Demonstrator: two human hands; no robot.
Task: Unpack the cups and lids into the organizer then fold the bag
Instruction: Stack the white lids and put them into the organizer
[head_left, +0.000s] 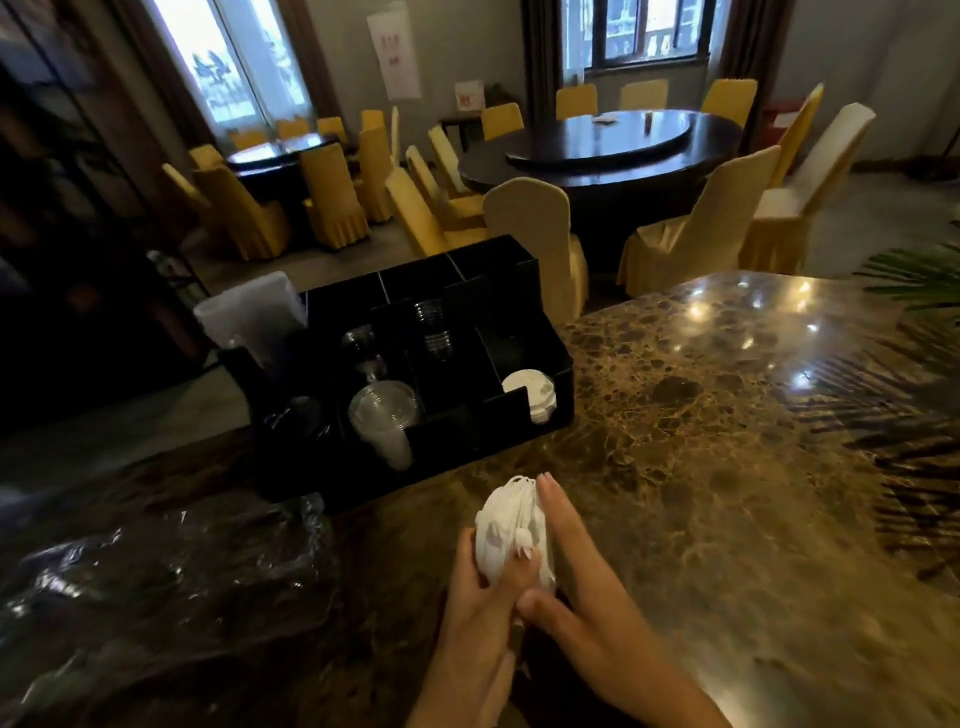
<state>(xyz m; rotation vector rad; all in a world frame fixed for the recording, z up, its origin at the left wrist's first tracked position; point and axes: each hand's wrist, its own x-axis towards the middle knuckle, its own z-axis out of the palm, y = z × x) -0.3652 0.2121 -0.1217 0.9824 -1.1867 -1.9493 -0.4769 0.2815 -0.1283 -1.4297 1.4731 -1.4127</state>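
Note:
A stack of white lids (506, 525) is held on edge just above the marble counter, in front of the black organizer (540, 415). My left hand (480, 597) grips the stack from the left, thumb curled over its front. My right hand (576, 577) lies flat against the stack's right side with straight fingers. The organizer holds clear cups (382, 415) at front left, dark clear lids (434, 325) in the middle and white lids (530, 392) at front right. A crumpled clear plastic bag (156, 587) lies on the counter to the left.
A frosted plastic container (249, 317) stands behind the organizer's left end. The marble counter (727, 467) stretches to the right, with palm fronds (919, 280) over its far right edge. Yellow-covered chairs and round dark tables fill the room beyond.

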